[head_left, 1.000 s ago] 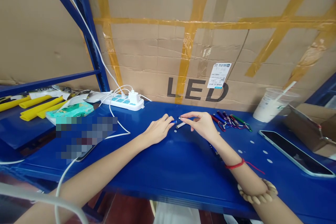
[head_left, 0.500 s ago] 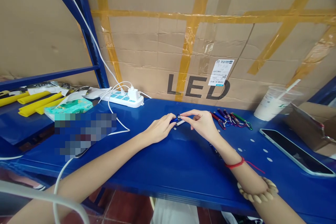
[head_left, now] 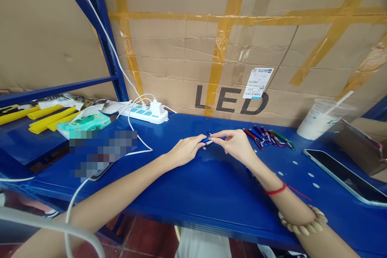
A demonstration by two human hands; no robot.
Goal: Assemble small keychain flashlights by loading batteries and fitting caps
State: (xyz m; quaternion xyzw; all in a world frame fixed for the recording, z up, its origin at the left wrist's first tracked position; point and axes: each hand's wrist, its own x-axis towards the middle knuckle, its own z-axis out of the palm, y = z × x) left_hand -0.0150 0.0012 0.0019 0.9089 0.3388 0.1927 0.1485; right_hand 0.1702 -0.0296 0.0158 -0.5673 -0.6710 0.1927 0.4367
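Head view: both hands now meet in the middle of the blue table (head_left: 187,193). A second ago they are a little apart, with a small blue piece in the left fingers and a silver piece lying under the right ones. Now the two pieces are pushed together into one small blue torch (head_left: 208,140), so it looks like the parts have just been joined.

The left hand (head_left: 183,152) sits at 9 o'clock from the torch. Its thumb and first finger pinch the near end, and the other fingers curl in on the table. The right hand (head_left: 237,145) sits at 3 o'clock. Its fingertips pinch the other end, and the rest of the fingers are bent and close together.

At 2 o'clock from the right hand lies a bunch of coloured torches (head_left: 267,136) with clips. Further right, a cup (head_left: 322,120) with a straw stands by a phone (head_left: 347,177). At 10 o'clock from the left hand a white power strip (head_left: 145,113) rests against the big box (head_left: 229,48).
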